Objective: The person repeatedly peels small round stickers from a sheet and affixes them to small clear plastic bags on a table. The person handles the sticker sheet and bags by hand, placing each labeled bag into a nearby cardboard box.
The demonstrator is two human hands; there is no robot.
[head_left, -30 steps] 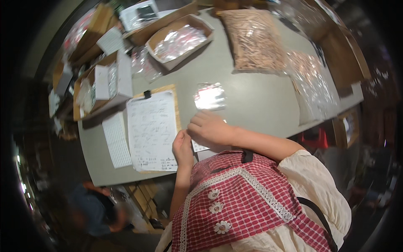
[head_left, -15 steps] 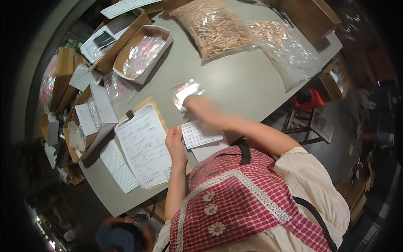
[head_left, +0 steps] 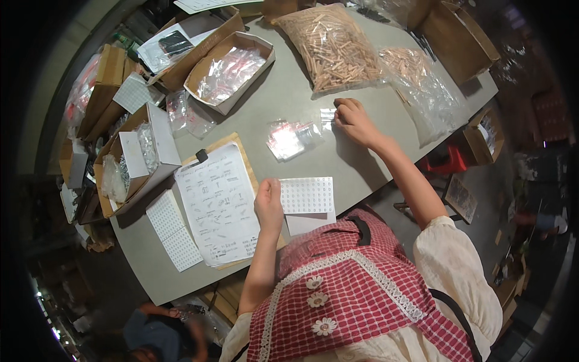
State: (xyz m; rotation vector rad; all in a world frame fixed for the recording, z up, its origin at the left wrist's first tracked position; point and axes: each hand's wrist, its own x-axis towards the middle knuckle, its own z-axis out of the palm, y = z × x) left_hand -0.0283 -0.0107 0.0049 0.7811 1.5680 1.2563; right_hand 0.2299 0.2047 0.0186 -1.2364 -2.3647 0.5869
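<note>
My left hand (head_left: 269, 204) grips the left edge of a white sheet of small printed labels (head_left: 306, 194), thumb on top. Under it, a plain white sheet (head_left: 310, 224) shows at the table's near edge. Farther off and to the right, my right hand (head_left: 357, 123) has its fingers bent together at the edge of a small clear plastic bag (head_left: 327, 119); its fingertips are partly hidden. Left of that hand lies a loose pile of small clear bags (head_left: 287, 142), glinting in the light.
A clipboard with a written paper (head_left: 220, 202) and another label sheet (head_left: 174, 232) lie to the left. Behind stand a box of clear bags (head_left: 266, 53) and a big bag of wooden pegs (head_left: 338, 51). A person (head_left: 160, 329) is at the lower left.
My right hand has moved right and away from me, off the pile of bags, and a small bag now shows beside its fingers. My left hand still holds the label sheet.
</note>
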